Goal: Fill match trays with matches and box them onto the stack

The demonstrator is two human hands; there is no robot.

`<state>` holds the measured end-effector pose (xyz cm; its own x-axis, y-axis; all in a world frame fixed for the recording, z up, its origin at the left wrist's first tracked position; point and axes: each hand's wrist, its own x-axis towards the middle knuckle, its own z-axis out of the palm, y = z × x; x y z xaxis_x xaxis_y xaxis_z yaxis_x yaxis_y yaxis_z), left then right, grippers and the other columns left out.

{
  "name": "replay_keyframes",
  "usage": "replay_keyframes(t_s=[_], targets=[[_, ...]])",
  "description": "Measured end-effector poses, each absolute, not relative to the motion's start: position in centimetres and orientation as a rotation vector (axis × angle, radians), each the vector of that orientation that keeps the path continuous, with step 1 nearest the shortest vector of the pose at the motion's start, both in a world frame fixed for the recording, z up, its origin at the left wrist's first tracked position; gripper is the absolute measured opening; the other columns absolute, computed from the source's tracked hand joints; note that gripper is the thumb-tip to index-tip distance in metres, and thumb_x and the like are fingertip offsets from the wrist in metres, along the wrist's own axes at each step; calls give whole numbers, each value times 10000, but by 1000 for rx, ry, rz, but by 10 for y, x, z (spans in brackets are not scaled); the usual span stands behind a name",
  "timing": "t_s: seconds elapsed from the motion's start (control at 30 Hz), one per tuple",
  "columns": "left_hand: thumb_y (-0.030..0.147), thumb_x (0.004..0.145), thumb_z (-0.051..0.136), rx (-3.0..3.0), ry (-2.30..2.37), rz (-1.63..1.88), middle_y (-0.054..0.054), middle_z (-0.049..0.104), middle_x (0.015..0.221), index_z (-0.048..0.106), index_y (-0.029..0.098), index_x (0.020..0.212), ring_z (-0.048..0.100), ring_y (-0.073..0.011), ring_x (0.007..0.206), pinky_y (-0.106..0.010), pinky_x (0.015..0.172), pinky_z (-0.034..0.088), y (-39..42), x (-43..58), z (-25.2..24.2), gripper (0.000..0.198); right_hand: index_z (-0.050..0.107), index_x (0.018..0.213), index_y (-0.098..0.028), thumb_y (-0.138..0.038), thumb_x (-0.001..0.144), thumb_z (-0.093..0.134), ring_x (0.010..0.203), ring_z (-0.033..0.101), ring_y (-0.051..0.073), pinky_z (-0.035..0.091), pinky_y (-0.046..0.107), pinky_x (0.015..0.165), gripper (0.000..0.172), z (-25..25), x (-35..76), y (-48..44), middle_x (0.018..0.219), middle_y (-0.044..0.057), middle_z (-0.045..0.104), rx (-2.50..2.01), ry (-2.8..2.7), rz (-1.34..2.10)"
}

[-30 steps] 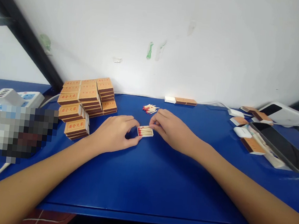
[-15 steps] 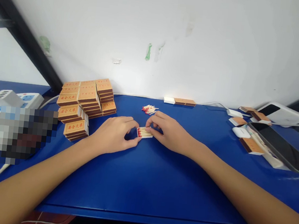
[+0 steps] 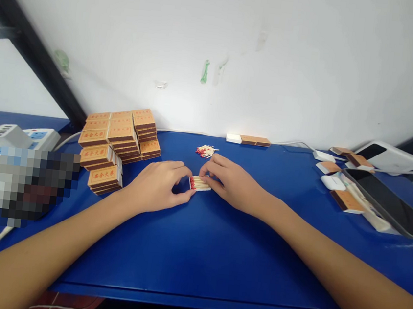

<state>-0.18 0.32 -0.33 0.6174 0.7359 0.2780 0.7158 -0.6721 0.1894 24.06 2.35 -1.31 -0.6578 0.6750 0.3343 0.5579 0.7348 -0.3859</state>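
Note:
A small white matchbox tray [image 3: 203,189] lies on the blue tabletop, filled with wooden matches [image 3: 196,183] whose red heads point left. My left hand [image 3: 159,184] holds the tray's left end between thumb and forefinger. At the right end, the thumb and forefinger of my right hand [image 3: 226,178] close on the matches, covering part of them; the other fingers are curled. Just behind the tray lies a loose pile of red-headed matches [image 3: 207,151].
Stacked matchboxes [image 3: 120,128] stand back left, near a white power strip [image 3: 41,139]. A half-open matchbox [image 3: 255,141] rests against the wall [image 3: 218,38]. On the right are a dark phone [image 3: 389,201], several loose matchboxes [image 3: 347,201] and a white earphone case [image 3: 332,182].
The fingers of my right hand have shifted slightly over the matches in the tray. My left hand and the tray stay in place.

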Motion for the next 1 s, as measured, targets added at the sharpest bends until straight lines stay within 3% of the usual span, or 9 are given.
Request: replay_keyframes(t_s=[0.13,0.33,0.43,0.53,0.8,1.0], targets=[[384,942,656,2774,1248,512,-4,656,840,697,199,1011,609,-164,735,-296,614,378,3,-3,-4,202,681,1086,-227,-167,1046,443,831,537,190,441,320,735,248,-12,241,22,977,63,559,-861,-2516,304],[387,941,658,2770,1246,524,-5,662,842,713,209,1044,617,-163,731,-299,612,391,3,-2,-3,213,672,1095,-230,-176,993,537,798,568,191,473,335,756,177,-21,254,46,986,62,605,-1031,-2291,285],[387,939,663,2765,1252,519,-5,666,847,717,211,1050,622,-163,731,-300,614,396,3,-2,-3,214,686,1114,-229,-203,990,558,907,591,248,492,394,830,181,-31,263,65,987,84,611,-1116,-2275,186],[388,938,666,2762,1253,515,-1,664,850,719,213,1059,617,-161,725,-302,613,393,3,-2,-3,219,703,1059,-225,-210,997,554,975,591,271,492,419,876,162,-38,268,76,989,97,615,-1121,-2307,178],[393,940,661,2756,1248,519,5,652,834,718,213,1051,599,-157,714,-299,612,381,3,-1,-3,219,669,996,-206,-225,1001,589,913,568,244,467,381,833,82,-38,267,82,954,79,586,-1183,-2306,205],[393,938,663,2759,1270,544,5,648,829,718,214,1051,594,-157,713,-294,606,369,4,-3,-4,219,603,887,-206,-226,1022,574,950,554,254,457,385,851,140,-27,261,67,964,89,616,-1148,-2358,266]])
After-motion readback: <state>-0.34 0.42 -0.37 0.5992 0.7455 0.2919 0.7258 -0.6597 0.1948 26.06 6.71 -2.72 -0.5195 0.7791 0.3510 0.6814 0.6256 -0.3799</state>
